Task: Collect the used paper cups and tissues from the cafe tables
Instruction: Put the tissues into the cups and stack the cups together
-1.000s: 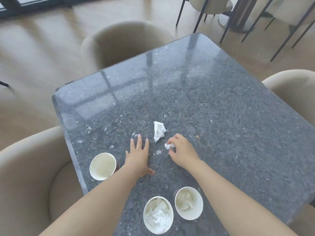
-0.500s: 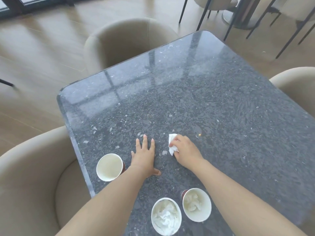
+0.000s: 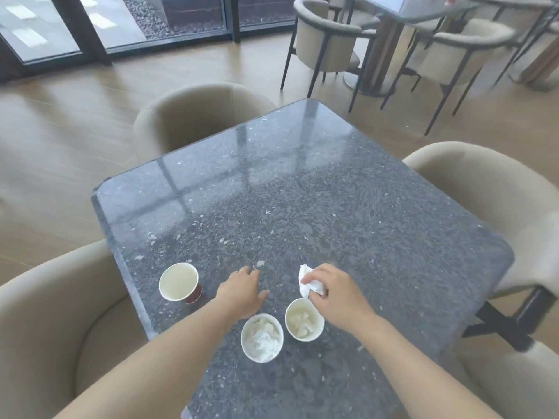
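The right hand pinched a crumpled tissue just above the cup at its 6 o'clock (already part-filled), so the drop wanted centring over the rim, while the left hand lay flat, holding nothing.

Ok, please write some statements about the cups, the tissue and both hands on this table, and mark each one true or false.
1. The right hand holds a crumpled tissue. True.
2. The left hand holds a cup. False: it lies flat on the table, holding nothing.
3. Three paper cups stand on the table. True.
4. The left cup is stuffed with tissue. False: it looks empty; the middle cup and right cup hold tissue.
5. All cups lie tipped over. False: all stand upright.
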Motion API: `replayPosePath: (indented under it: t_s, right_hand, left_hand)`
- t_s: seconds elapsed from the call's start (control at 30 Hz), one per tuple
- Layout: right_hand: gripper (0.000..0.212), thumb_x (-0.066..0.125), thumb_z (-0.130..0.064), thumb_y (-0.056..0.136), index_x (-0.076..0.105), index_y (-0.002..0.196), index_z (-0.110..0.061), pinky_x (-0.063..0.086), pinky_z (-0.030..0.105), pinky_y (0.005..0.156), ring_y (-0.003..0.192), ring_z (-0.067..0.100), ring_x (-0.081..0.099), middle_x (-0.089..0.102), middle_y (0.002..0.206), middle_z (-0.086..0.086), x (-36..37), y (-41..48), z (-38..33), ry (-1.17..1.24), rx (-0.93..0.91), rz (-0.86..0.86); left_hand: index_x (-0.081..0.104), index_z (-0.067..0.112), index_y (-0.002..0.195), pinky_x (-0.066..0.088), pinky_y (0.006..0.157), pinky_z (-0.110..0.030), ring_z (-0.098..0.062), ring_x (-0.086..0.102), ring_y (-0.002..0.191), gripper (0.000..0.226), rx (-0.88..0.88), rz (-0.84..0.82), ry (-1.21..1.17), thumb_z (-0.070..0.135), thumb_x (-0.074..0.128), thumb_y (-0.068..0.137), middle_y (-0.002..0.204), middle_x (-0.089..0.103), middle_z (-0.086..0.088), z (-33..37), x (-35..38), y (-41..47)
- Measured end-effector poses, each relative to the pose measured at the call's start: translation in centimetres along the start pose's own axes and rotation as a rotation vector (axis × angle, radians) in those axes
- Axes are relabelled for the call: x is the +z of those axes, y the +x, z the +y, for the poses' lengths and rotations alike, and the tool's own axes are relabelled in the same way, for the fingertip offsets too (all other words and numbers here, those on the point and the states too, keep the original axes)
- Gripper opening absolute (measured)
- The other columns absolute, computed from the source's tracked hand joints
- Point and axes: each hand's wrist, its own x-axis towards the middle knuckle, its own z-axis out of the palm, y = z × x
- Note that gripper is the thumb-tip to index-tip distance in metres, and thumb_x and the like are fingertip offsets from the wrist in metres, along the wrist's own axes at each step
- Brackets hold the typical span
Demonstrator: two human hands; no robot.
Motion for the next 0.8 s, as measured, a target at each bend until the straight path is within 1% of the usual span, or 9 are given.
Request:
replayPosePath:
  t_s: [0.07, 0.13, 0.23, 0.27, 0.37, 0.4, 0.53, 0.7, 0.8]
  right_hand:
    - [0.023, 0.057, -0.015, 0.078, 0.066, 0.093, -0.031, 0.043, 0.024, 0.07, 0.074, 0.006, 0.048, 0.057, 0.096, -0.014, -0.2, -2.0, -0.5, 0.0, -0.015, -0.011]
    - [0.022, 0.055, -0.02, 0.08, 0.064, 0.095, -0.033, 0.045, 0.027, 0.071, 0.075, 0.007, 0.048, 0.055, 0.097, -0.014, 0.2, -3.6, -0.6, -0.05, -0.03, -0.098]
    - [0.028, 0.052, -0.02, 0.081, 0.06, 0.106, -0.03, 0.044, 0.029, 0.078, 0.092, 0.017, 0.053, 0.051, 0.104, -0.008, 1.1, -4.7, -0.3, -0.128, -0.024, -0.192]
    - [0.032, 0.053, -0.018, 0.081, 0.058, 0.111, -0.028, 0.044, 0.029, 0.08, 0.096, 0.017, 0.053, 0.05, 0.111, -0.007, 1.4, -4.8, -0.2, -0.115, -0.014, -0.18]
    - [0.043, 0.06, -0.018, 0.08, 0.052, 0.12, -0.029, 0.042, 0.025, 0.076, 0.092, 0.01, 0.049, 0.04, 0.124, -0.012, 1.9, -4.8, 0.0, -0.059, -0.005, -0.102]
    - [0.046, 0.061, -0.018, 0.079, 0.05, 0.122, -0.029, 0.042, 0.024, 0.079, 0.096, 0.01, 0.048, 0.037, 0.128, -0.012, 2.0, -4.7, 0.0, -0.046, -0.008, -0.086]
    - [0.054, 0.064, -0.02, 0.078, 0.045, 0.129, -0.028, 0.034, 0.019, 0.096, 0.122, 0.011, 0.041, 0.028, 0.139, -0.01, 2.2, -4.6, 0.2, -0.029, -0.026, -0.065]
    - [0.056, 0.064, -0.03, 0.078, 0.044, 0.13, -0.03, 0.034, 0.023, 0.101, 0.129, 0.011, 0.035, 0.027, 0.143, -0.01, 2.5, -5.0, 0.8, -0.1, -0.049, -0.055]
    - [0.06, 0.066, -0.034, 0.078, 0.039, 0.132, -0.035, 0.034, 0.031, 0.104, 0.136, 0.013, 0.023, 0.019, 0.15, -0.01, 2.8, -5.3, 1.1, -0.168, -0.04, -0.114]
  left_hand:
    - [0.042, 0.017, 0.135, 0.042, 0.1, -0.042, -0.026, 0.045, 0.125, 0.051, 0.043, 0.016, -0.064, 0.047, 0.044, 0.093, 0.14, 0.04, -0.004, 1.2, -0.1, -1.3]
    - [0.045, 0.021, 0.133, 0.042, 0.1, -0.038, -0.023, 0.047, 0.124, 0.047, 0.095, 0.042, -0.104, 0.046, 0.045, 0.093, 0.14, 0.041, -0.001, 2.2, 0.1, -2.8]
    - [0.045, 0.024, 0.132, 0.043, 0.098, -0.038, -0.02, 0.047, 0.123, 0.045, 0.149, 0.068, -0.066, 0.046, 0.045, 0.093, 0.14, 0.042, 0.003, 2.8, 0.9, -5.0]
    - [0.044, 0.025, 0.133, 0.043, 0.098, -0.039, -0.02, 0.047, 0.123, 0.046, 0.152, 0.068, -0.042, 0.047, 0.045, 0.092, 0.139, 0.042, 0.004, 2.8, 1.2, -5.6]
    - [0.041, 0.026, 0.135, 0.045, 0.096, -0.039, -0.021, 0.046, 0.123, 0.047, 0.128, 0.072, 0.014, 0.046, 0.044, 0.092, 0.138, 0.042, 0.004, 2.9, 2.0, -7.1]
    - [0.04, 0.026, 0.136, 0.045, 0.095, -0.04, -0.021, 0.046, 0.123, 0.048, 0.116, 0.076, 0.017, 0.046, 0.043, 0.092, 0.138, 0.041, 0.004, 2.9, 2.2, -7.5]
    - [0.032, 0.026, 0.14, 0.044, 0.096, -0.042, -0.021, 0.042, 0.126, 0.06, 0.117, 0.102, -0.004, 0.052, 0.048, 0.087, 0.141, 0.035, 0.006, 2.8, 2.9, -8.6]
    - [0.021, 0.033, 0.144, 0.041, 0.101, -0.042, -0.021, 0.029, 0.136, 0.081, 0.114, 0.102, -0.034, 0.056, 0.061, 0.077, 0.152, 0.017, 0.005, 2.1, 3.9, -9.3]
    - [0.017, 0.035, 0.145, 0.041, 0.102, -0.039, -0.022, 0.028, 0.136, 0.085, 0.122, 0.099, -0.075, 0.043, 0.065, 0.075, 0.152, 0.017, 0.004, 1.7, 4.6, -9.3]
